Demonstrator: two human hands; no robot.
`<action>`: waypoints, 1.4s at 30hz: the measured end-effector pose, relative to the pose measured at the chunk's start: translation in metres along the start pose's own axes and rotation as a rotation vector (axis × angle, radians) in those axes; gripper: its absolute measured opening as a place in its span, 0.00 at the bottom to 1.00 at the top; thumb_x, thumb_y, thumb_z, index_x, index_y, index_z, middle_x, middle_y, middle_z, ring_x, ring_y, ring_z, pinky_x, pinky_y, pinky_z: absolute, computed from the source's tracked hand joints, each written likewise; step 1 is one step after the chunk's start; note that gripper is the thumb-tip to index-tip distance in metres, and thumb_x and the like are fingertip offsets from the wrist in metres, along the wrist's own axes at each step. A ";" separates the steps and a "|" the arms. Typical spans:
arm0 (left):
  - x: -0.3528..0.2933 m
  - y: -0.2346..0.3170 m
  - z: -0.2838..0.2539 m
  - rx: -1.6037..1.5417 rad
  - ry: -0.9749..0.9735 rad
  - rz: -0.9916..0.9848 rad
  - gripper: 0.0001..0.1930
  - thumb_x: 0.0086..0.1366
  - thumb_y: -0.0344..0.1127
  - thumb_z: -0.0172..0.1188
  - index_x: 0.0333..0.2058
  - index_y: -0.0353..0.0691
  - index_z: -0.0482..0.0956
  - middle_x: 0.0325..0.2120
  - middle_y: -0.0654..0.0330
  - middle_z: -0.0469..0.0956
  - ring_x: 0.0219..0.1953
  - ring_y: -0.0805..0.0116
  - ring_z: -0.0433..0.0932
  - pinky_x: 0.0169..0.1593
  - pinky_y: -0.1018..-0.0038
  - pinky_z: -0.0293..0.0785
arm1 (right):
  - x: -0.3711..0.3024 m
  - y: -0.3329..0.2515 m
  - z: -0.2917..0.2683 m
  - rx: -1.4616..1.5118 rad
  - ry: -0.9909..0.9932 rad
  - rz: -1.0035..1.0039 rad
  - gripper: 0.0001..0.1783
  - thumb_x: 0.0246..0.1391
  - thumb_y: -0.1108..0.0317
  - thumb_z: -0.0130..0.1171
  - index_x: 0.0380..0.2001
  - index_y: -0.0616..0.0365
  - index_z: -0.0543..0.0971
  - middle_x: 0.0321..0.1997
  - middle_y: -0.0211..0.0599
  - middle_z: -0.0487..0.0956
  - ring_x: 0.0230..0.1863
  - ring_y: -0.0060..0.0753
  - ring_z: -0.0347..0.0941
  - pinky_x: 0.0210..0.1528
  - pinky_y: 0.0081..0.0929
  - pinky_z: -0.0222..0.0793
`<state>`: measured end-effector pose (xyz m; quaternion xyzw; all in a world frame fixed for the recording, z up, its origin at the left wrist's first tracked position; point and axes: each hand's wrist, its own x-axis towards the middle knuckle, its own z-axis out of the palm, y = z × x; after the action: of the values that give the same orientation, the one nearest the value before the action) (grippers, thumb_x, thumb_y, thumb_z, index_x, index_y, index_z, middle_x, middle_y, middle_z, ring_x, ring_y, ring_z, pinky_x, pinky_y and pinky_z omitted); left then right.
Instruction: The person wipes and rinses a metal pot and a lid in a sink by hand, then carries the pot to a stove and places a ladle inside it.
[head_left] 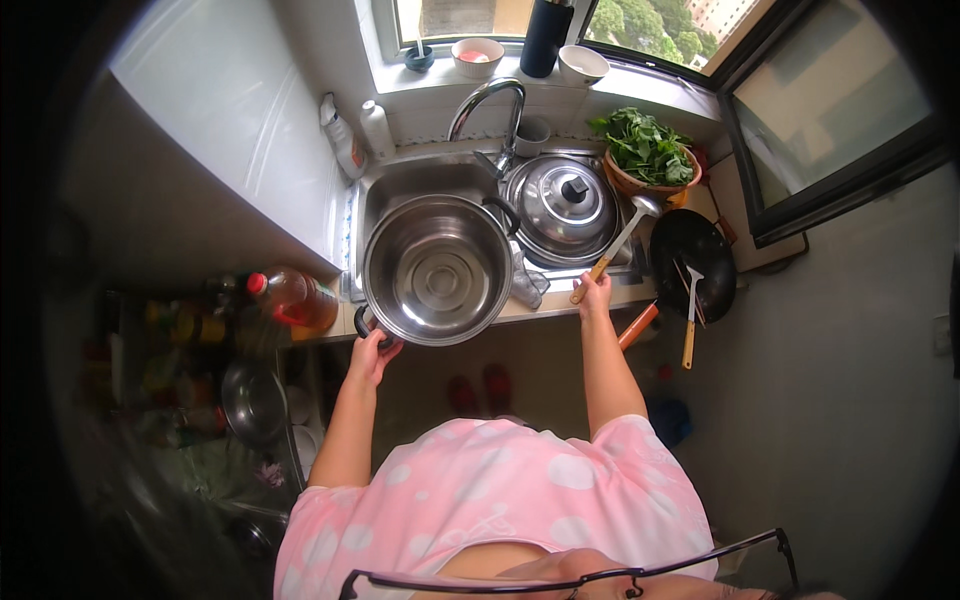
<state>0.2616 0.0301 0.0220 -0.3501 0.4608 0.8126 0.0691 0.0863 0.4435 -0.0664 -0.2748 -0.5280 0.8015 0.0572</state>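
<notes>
A wide stainless steel pot (440, 272) rests over the left sink basin (378, 190), its inside bare metal. My left hand (374, 352) is closed around the pot's near black handle (362, 322); the other handle points to the far right. In my right hand (594, 291) is a ladle (620, 245) with a wooden grip, its metal bowl pointing away from me. Just beyond the ladle, a domed steel lid (562, 208) with a black knob covers the right basin area.
A faucet (490, 100) arches behind the pot. At right are a bowl of leafy greens (648, 150) and a black wok (690, 262) holding a wooden-handled spatula (691, 315). A red-capped bottle (295, 300) stands left. Bowls and a dark flask (547, 40) line the windowsill; an open window (840, 120) juts in.
</notes>
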 end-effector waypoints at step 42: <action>0.003 0.008 -0.001 0.004 -0.213 -0.221 0.19 0.54 0.32 0.45 0.47 0.41 0.68 0.40 0.53 0.76 0.43 0.57 0.77 0.48 0.65 0.69 | -0.156 -0.108 0.154 -1.943 -0.868 -1.342 0.07 0.41 0.70 0.55 0.27 0.48 0.77 0.29 0.31 0.73 0.37 0.32 0.72 0.37 0.30 0.64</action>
<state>0.2562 0.0240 0.0258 -0.3102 0.4111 0.8318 0.2072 0.1192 0.3053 0.1327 0.4045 -0.9097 -0.0802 0.0488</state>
